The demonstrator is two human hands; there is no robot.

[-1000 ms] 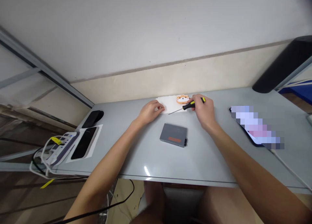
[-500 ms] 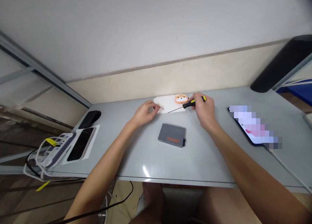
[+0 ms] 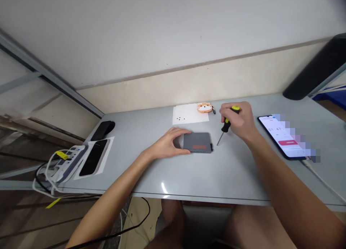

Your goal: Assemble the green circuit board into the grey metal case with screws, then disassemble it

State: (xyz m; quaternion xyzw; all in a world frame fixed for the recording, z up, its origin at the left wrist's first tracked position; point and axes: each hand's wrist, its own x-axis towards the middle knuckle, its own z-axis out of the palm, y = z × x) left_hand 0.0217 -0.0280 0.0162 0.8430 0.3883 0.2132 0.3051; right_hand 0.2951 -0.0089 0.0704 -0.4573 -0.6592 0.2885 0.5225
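Note:
A flat grey box [image 3: 198, 139] with an orange label and a row of small holes lies on the desk in front of me. My left hand [image 3: 173, 143] grips its left end, fingers on the far edge and thumb on the near edge. In my right hand [image 3: 238, 119] is a screwdriver [image 3: 226, 124] with a black and yellow handle, its thin shaft slanting down to the left. The tip is just right of the box and apart from it. Beyond the box, a white sheet of paper [image 3: 189, 115] carries several tiny dark pieces [image 3: 179, 118], too small to make out clearly.
An orange animal-face case [image 3: 204, 108] sits on the paper's right end. A lit phone [image 3: 283, 137] with a cable lies to the right. Leftward are a dark phone [image 3: 93, 158], a black object [image 3: 103, 130] and a power strip [image 3: 70, 164] with cables. A wall closes the back.
My left hand has left the paper and taken hold of the grey box, which is slightly turned now. My right hand has brought the screwdriver away from the paper, tip pointing more steeply down.

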